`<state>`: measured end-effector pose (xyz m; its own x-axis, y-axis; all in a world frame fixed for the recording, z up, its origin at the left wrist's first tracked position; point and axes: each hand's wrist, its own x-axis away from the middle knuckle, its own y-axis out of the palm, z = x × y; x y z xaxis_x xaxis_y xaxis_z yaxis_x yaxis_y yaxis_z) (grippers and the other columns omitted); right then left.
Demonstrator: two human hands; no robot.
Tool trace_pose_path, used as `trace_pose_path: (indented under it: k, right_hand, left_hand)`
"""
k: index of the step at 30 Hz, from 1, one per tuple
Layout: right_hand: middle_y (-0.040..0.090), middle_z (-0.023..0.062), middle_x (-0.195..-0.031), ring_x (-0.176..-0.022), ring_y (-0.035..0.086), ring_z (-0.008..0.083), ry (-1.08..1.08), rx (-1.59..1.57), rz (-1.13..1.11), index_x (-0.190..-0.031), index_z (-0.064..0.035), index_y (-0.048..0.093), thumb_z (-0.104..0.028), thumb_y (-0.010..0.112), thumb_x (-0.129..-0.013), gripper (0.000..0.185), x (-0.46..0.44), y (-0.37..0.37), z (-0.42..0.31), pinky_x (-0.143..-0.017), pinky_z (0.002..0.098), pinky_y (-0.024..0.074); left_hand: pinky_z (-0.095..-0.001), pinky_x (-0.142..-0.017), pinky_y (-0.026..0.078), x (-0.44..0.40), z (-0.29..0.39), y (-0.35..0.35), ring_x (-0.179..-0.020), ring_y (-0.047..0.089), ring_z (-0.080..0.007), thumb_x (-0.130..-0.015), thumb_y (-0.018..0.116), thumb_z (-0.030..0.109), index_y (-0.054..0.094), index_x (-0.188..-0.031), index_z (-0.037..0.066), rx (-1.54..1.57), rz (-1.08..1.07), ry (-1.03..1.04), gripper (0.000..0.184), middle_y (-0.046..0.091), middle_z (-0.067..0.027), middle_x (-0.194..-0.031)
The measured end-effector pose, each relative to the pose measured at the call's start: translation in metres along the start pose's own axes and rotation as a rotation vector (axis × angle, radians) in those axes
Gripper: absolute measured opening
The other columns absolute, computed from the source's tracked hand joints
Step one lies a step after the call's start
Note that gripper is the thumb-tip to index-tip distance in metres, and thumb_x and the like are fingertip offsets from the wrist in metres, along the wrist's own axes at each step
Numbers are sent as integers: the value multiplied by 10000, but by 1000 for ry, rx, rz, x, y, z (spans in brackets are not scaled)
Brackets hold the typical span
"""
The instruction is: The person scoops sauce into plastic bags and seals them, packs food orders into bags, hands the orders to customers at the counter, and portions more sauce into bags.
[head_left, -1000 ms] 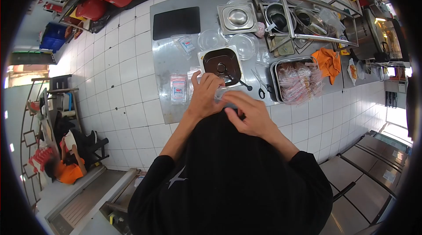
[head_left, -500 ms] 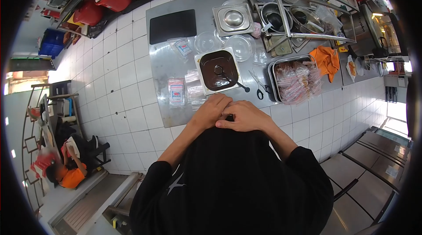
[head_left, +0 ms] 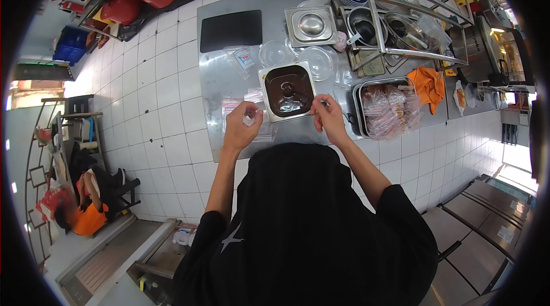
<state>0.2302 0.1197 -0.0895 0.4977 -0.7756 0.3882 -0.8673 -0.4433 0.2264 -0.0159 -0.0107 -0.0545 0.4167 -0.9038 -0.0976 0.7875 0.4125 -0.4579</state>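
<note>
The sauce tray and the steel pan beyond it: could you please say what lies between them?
In the head view, clear round plastic pieces lie between the sauce tray and steel pan.

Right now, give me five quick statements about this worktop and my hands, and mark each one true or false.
1. The square metal pan holds a dark brown liquid. True.
2. The left hand is over the middle of the pan. False: it is to the left of the pan, by the clear plastic bags.
3. The right hand is near the pan's right side. True.
4. The orange cloth lies left of the packed tray. False: it lies to the tray's right.
5. A flat black board lies toward the table's far left corner. True.
</note>
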Motion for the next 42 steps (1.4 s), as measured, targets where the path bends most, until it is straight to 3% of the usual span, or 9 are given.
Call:
trace_pose_path:
  k: [3, 6, 13, 23, 29, 35, 42]
  right_hand:
    - [676, 88, -835, -429, 483, 82, -147, 81, 122, -1179, -2, 583, -272, 485, -1074, 306, -42, 7, -12, -362, 248, 335]
    - [718, 127, -914, -442, 492, 77, -188, 272, 57, -1222, 22, 591, -265, 424, -1087, 358, -74, 1, -5, -362, 242, 336]
    - [708, 190, -1046, -475, 429, 68, 140, -180, 5, -1265, 61, 520, -203, 401, -1070, 349, -59, -2, -20, -394, 230, 295]
    - [686, 153, -885, -498, 443, 113, 46, -510, 115, -1205, 11, 538, -256, 436, -1067, 317, -36, -54, -3, -422, 265, 313]
    - [677, 164, -783, -431, 420, 128, -112, -495, 183, -1066, -49, 543, -262, 448, -1055, 234, 0, -50, -63, -396, 271, 306]
    - [646, 137, -696, -391, 367, 121, -232, -555, 141, -993, -94, 527, -267, 395, -1074, 233, 32, -32, -117, -374, 255, 289]
    - [609, 123, -646, -375, 350, 124, -358, -508, 145, -980, -99, 488, -258, 353, -1083, 232, 49, -16, -148, -355, 256, 285]
  left_hand:
    - [-330, -779, 528, -3, -16, 6, -805, 678, -181, -875, 733, 127, 650, -940, -10, 30, 42, -74, 173, 704, -107, -839]
    - [-328, -797, 522, 4, -31, 15, -830, 672, -175, -885, 723, 138, 648, -939, -14, 36, 52, -138, 178, 703, -101, -858]
    - [-319, -837, 499, -6, -22, 5, -893, 636, -183, -865, 735, 116, 633, -1022, 6, 109, 36, -80, 217, 668, -88, -943]
    - [-342, -827, 495, -22, -11, 1, -913, 631, -229, -810, 752, 88, 668, -1021, 28, 0, 12, 12, 235, 648, -102, -989]
    - [-363, -824, 508, -42, -3, 21, -934, 646, -275, -832, 737, 122, 684, -1040, 51, -2, 18, 146, 226, 652, -120, -972]
    - [-427, -846, 492, -54, 17, 31, -991, 635, -337, -817, 718, 156, 680, -1095, 92, -112, -38, 114, 287, 656, -110, -1003]
    - [-494, -866, 454, -47, 45, 15, -1060, 611, -324, -804, 718, 176, 663, -1149, 121, -413, -87, 26, 353, 633, -89, -1060]
